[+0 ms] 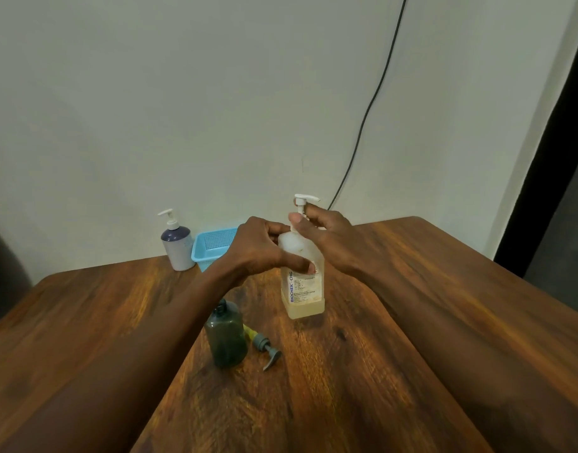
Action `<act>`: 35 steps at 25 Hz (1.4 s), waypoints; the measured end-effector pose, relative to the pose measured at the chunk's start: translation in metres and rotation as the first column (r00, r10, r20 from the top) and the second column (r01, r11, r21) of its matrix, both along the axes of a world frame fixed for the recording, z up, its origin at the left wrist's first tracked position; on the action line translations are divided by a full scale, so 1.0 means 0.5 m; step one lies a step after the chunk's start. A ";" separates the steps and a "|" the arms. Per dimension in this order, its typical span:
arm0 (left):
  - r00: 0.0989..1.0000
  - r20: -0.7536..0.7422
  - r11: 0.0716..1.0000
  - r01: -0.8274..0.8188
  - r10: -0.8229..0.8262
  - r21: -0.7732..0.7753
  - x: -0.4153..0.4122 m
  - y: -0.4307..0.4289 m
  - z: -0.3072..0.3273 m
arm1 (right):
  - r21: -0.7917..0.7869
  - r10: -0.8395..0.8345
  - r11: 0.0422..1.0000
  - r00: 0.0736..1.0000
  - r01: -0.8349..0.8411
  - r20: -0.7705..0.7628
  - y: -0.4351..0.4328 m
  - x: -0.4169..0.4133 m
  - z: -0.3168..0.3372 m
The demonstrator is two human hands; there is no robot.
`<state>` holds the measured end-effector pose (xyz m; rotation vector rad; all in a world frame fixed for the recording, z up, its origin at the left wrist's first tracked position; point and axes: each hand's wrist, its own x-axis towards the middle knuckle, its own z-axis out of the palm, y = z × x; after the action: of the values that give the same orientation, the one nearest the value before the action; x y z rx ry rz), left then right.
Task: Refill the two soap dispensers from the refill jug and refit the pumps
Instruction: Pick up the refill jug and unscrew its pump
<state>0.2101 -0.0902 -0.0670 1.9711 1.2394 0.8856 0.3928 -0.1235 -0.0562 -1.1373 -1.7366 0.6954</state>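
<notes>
Both hands are on the clear bottle [303, 299], which stands upright on the desk [412, 289] just right of the frame's centre. The left hand [261, 248] grips its shoulder, fingers curled round the far side and the thumb laid across the front above the label. The right hand [330, 238] comes in from the right and pinches the stem of the white pump [304, 200] between thumb and fingers, right at the bottle's neck. The pump head sticks up above both hands, spout pointing right. A pale yellowish layer shows at the bottle's base.

Lower and left of it, the dark bottle [226, 338] stands upright with its neck open, its left side partly hidden by the left forearm. Just to its right the grey pump [267, 349] lies on its side on the wood, its yellowish tube aimed up-left and its nozzle down-right.

Back at the desk's far edge, centre-left in the frame, a white bottle [179, 253] with a dark top band has its pump fitted. A blue basket [212, 243] sits just beside it on the right. A black cable [369, 109] runs down the wall at upper right.
</notes>
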 end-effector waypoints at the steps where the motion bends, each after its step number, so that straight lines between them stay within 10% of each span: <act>1: 1.000 -0.011 1.000 -0.006 0.007 0.023 0.006 -0.001 0.000 | 0.073 -0.112 0.991 0.992 0.108 0.055 0.001 -0.005 -0.004; 4: 1.000 -0.015 0.999 -0.021 0.022 0.049 0.015 -0.003 0.001 | 0.217 -0.362 0.915 0.930 0.340 0.067 0.007 -0.003 -0.007; 10: 0.998 -0.021 0.998 -0.063 0.063 0.028 0.013 -0.001 -0.005 | -0.134 0.070 0.987 0.988 -0.089 -0.141 -0.007 0.021 0.014; 15: 0.993 -0.073 0.992 -0.089 0.096 0.093 0.028 -0.012 -0.006 | 0.162 -0.352 0.929 0.930 0.334 0.102 0.003 0.015 0.000; 22: 0.995 -0.058 0.996 -0.084 0.086 0.042 0.015 -0.005 -0.012 | -0.103 0.029 0.994 1.000 -0.028 0.008 -0.004 0.027 0.013; 27: 0.990 -0.105 0.994 -0.086 0.093 0.070 0.023 -0.004 -0.018 | 0.202 -0.291 0.944 0.947 0.261 0.135 0.001 0.013 0.006; 35: 0.993 -0.091 0.997 -0.079 0.080 0.015 0.015 -0.007 -0.023 | -0.078 0.097 0.992 0.995 -0.098 -0.012 0.007 0.032 0.015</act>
<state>0.2178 -0.0939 -0.0785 2.0030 1.3759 0.8505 0.4089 -0.1202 -0.0487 -1.1065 -1.7802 0.8329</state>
